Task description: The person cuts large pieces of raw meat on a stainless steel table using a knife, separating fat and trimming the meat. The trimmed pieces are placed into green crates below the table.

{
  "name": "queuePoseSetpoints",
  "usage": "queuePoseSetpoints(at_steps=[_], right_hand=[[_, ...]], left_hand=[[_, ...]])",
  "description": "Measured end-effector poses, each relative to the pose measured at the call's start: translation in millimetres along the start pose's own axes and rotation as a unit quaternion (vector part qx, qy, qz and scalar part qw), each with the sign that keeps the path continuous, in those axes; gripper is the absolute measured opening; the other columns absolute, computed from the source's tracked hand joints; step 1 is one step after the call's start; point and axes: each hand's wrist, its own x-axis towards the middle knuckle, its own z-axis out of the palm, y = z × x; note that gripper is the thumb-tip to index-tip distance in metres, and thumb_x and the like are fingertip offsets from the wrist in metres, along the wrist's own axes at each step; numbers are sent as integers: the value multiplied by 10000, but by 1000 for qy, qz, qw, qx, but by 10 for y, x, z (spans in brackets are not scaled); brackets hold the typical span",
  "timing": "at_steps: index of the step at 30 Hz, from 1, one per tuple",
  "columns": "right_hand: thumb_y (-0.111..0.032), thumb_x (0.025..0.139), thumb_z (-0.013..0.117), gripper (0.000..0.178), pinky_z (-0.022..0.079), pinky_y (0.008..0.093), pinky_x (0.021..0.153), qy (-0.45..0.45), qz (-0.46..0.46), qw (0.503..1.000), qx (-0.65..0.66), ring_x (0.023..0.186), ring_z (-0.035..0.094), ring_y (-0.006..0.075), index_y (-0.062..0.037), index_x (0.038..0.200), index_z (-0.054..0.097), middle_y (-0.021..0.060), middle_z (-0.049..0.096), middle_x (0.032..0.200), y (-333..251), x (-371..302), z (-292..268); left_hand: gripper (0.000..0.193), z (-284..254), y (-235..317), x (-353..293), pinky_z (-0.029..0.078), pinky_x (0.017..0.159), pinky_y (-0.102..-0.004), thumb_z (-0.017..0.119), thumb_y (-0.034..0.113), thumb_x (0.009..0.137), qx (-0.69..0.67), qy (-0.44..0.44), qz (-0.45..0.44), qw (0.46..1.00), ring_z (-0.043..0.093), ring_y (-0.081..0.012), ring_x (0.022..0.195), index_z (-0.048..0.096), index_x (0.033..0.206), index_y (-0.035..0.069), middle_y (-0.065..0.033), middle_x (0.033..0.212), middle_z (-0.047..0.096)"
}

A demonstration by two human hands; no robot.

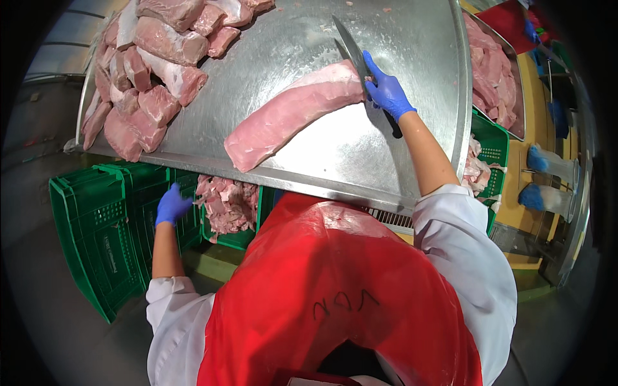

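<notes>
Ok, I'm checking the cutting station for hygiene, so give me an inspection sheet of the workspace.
Surface: steel table, wet sheen, small scraps near the far edge.
Job's things: long pork loin lying across the table; knife at its right end.
Clutter: pile of cut meat on the table's left; second tray of meat at right.
Grippers: right hand, blue glove, grips the knife; left hand, blue glove, down by the green crate holding meat trimmings.
Cables: nothing seen.
Surroundings: red apron, more green crates, another person's blue gloves far right.
</notes>
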Motion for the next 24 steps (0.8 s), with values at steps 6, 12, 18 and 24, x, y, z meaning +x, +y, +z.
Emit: queuePoseSetpoints(at_steps=[6, 12, 18, 24], right_hand=[[-254, 1012, 512, 665, 542, 402, 952, -67, 76, 994, 28, 997, 717, 345, -285, 1623, 250, 223, 689, 1234, 190, -993, 60], [-212, 977, 567, 755, 550, 419, 883, -4, 192, 979, 74, 982, 737, 341, -258, 1631, 193, 280, 702, 1128, -414, -65, 291], [-114, 934, 608, 797, 567, 342, 703, 194, -117, 973, -48, 728, 684, 199, -160, 1633, 227, 116, 706, 987, 14, -788, 1037], [-116, 986, 557, 744, 551, 324, 611, 59, 218, 945, 235, 656, 641, 153, -167, 1635, 197, 89, 664, 809, -927, -326, 770]], left_hand=[[576, 80, 1607, 838, 484, 966, -494, 756, 313, 842, -176, 273, 333, 885, 592, -441, 1086, 572, 1274, -21, -246, 1195, 599], [438, 88, 2578, 1277, 472, 905, -495, 747, 289, 841, -191, 203, 432, 858, 574, -399, 1023, 596, 1156, 25, -192, 1099, 595], [359, 40, 2543, 1392, 473, 887, -486, 721, 281, 867, -189, 174, 471, 844, 575, -380, 1017, 601, 1118, 54, -172, 1078, 596], [343, -12, 2586, 1389, 483, 895, -470, 712, 275, 881, -181, 132, 482, 847, 584, -372, 1024, 615, 1121, 51, -166, 1085, 611]])
